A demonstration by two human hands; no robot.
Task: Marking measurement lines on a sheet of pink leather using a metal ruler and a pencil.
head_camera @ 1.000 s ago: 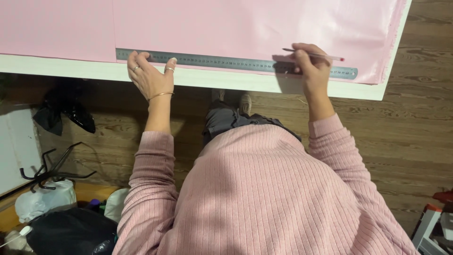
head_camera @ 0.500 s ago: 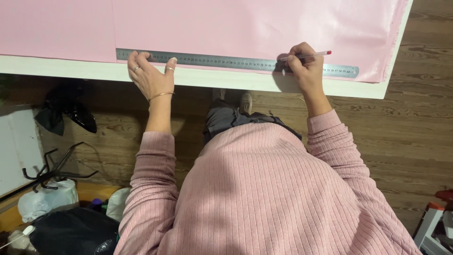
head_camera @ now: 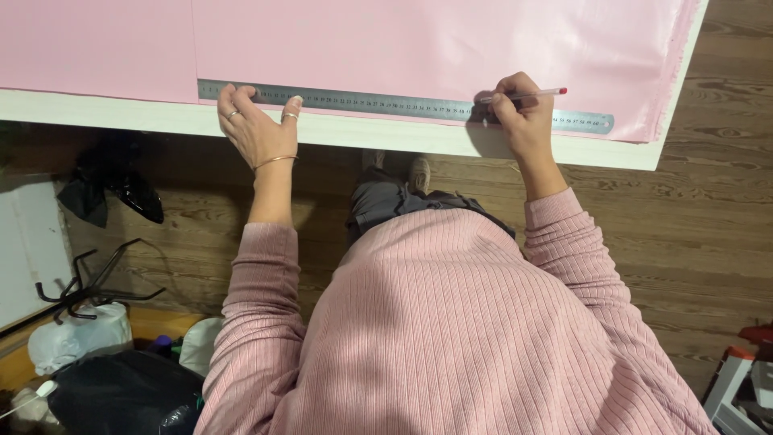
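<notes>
A long steel ruler (head_camera: 386, 103) lies along the near edge of a pink sheet (head_camera: 419, 44) spread on a white table (head_camera: 378, 135). My left hand (head_camera: 256, 127) presses flat on the ruler's left end, fingers spread, with rings and a bracelet on it. My right hand (head_camera: 519, 113) grips a pink pen (head_camera: 531, 95), whose tip rests against the ruler's far edge right of the middle. I wear a pink ribbed sweater.
Wooden floor (head_camera: 692, 225) lies below the table edge. Black shoes (head_camera: 121, 189) sit under the table at left. A black metal stand (head_camera: 88, 282), white bags (head_camera: 76, 334) and a black bag (head_camera: 121, 395) crowd the lower left. A red-and-white object (head_camera: 745, 370) sits at lower right.
My right hand has slid left along the ruler with the pen. My left hand stays on the ruler's left end.
</notes>
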